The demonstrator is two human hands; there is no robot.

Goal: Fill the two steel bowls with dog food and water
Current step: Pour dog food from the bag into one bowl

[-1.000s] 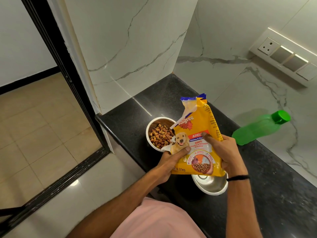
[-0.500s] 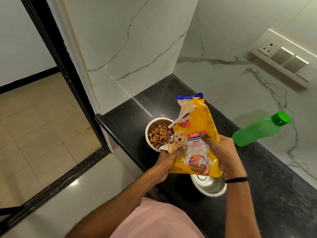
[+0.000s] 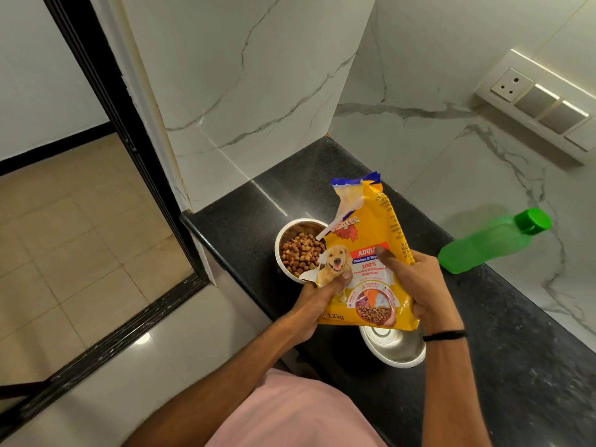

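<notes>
Barely anything has shifted in the last second. The bag (image 3: 364, 253) has drifted slightly left and stands upright, its torn mouth pointing up and a loose flap hanging on its left side. No kibble is falling, and the heap of kibble (image 3: 301, 253) in the far bowl (image 3: 292, 230) looks the same size as it did a second ago.

Both hands have hold of the bag. The left hand (image 3: 317, 304) grips its lower left edge, with the thumb pressed across the dog picture. The right hand (image 3: 416, 285) is wrapped round the right side, with one finger laid on the front. The bag is held above the worktop (image 3: 500, 350) between the two bowls, hiding the far bowl's right rim and the back of the near bowl (image 3: 396, 350).

Judging by this, the pour is over and the food half of the task is done. The near bowl shows only bare steel, with no water that I can make out. The capped green bottle (image 3: 483, 246) sits untouched, well apart to the right by the wall. The likely next step is to set the bag down and reach for the bottle.
</notes>
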